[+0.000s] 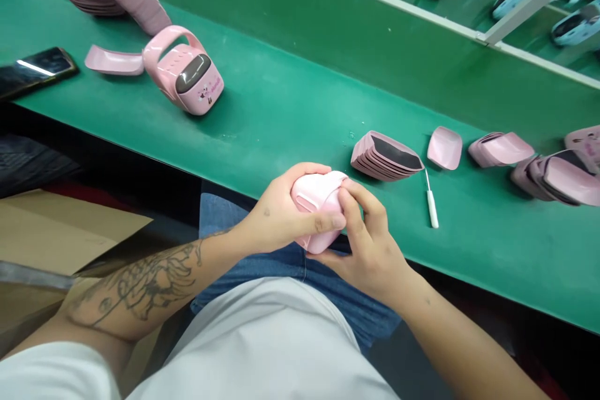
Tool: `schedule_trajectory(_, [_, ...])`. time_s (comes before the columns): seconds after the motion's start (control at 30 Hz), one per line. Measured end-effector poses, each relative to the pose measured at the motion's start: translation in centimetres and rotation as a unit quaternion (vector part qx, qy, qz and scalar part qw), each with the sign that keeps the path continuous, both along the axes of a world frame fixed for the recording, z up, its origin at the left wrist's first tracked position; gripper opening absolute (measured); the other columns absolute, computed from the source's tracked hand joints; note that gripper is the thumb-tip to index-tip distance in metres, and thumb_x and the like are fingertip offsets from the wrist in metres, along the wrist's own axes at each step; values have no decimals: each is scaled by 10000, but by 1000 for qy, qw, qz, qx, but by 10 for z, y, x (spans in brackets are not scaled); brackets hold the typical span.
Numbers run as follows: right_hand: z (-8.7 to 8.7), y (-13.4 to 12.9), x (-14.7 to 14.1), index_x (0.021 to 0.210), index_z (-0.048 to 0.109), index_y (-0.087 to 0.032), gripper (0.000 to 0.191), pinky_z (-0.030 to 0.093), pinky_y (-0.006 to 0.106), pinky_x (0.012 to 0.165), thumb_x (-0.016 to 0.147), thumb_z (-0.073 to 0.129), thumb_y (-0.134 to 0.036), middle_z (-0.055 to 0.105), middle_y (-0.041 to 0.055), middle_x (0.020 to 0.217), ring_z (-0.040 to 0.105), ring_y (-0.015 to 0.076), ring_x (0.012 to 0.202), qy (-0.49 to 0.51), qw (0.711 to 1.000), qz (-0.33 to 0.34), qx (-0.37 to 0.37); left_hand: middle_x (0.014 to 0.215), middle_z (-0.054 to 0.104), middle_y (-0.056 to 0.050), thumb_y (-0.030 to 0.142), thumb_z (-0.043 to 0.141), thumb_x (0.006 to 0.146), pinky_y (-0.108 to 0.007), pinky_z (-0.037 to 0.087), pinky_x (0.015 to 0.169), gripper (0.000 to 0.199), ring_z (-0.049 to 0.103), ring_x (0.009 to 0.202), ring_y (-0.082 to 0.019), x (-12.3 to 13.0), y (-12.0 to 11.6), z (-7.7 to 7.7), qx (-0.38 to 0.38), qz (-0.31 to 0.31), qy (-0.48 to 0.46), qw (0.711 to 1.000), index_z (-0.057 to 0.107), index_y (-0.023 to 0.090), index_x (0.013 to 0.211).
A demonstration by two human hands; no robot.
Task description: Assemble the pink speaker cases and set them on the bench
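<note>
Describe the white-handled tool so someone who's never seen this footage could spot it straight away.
On the long green table, look past the person's right hand to the stack of dark-topped pink parts. The white-handled tool lies by that stack's right end in the picture, its thin shaft towards it. Unlike the rounded pink pieces nearby, it is slim and straight.

open bench [281, 125] between held shell [314, 189] and green panel [328, 25], handled case [185, 79] left, tray stack [385, 157], screwdriver [432, 206] right
</note>
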State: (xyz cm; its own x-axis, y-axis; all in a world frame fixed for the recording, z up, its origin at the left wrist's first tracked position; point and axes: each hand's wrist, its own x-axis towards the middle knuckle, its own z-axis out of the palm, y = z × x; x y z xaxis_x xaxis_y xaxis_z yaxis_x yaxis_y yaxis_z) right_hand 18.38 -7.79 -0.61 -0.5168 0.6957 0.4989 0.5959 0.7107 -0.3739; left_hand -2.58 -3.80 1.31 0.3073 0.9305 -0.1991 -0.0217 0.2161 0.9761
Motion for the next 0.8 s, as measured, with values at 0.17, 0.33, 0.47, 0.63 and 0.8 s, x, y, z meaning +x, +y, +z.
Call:
schedule_trajectory(0.17, [0, 0, 0, 1771, 134, -96, 1130, 600, 621, 1175, 941, 840, -394, 510, 279, 1494, 550, 427, 1471, -19, 999, 5, 46, 1255, 785, -124, 575, 942, 756, -340, 603, 828, 785, 752, 993, -273, 3, -6, 3, 28, 7, 26, 999, 657, 173, 1367])
schedule_trajectory(0.33, [0, 3, 3, 1766, 143, -82, 1120, 607, 630, 1166, 944, 838, -392, 525, 275, 1470, 557, 428, 1469, -28, 997, 19, 62, 1272, 795, -123, 582, 923, 756, -353, 630, 847, 753, 771, 1033, -286, 4, -7, 3, 64, 18, 58, 996, 681, 170, 1339])
schedule_trajectory(0.47, [2, 5, 4, 1753, 169, -40, 1107, 593, 616, 1187, 944, 842, -384, 529, 282, 1454, 555, 420, 1468, -37, 997, 29, 67, 1274, 805, -127, 576, 915, 751, -366, 649, 871, 747, 781, 1043, -283, 4, -7, 2, 86, 26, 72, 993, 688, 159, 1327])
schedule_trajectory(0.63, [5, 6, 5, 1744, 165, 5, 1103, 582, 612, 1201, 959, 828, -398, 534, 292, 1462, 529, 418, 1484, -52, 995, 35, 72, 1271, 811, -137, 571, 913, 760, -376, 654, 885, 728, 787, 1040, -283, 5, -8, -3, 115, 38, 65, 990, 699, 147, 1312])
schedule_trajectory(0.8, [6, 5, 2, 1754, 139, -15, 1075, 597, 593, 1183, 991, 792, -400, 582, 284, 1458, 536, 409, 1507, -62, 995, 38, 73, 1281, 802, -156, 583, 908, 770, -389, 645, 892, 757, 784, 1063, -298, 2, -9, -11, 120, 47, 49, 990, 701, 133, 1342])
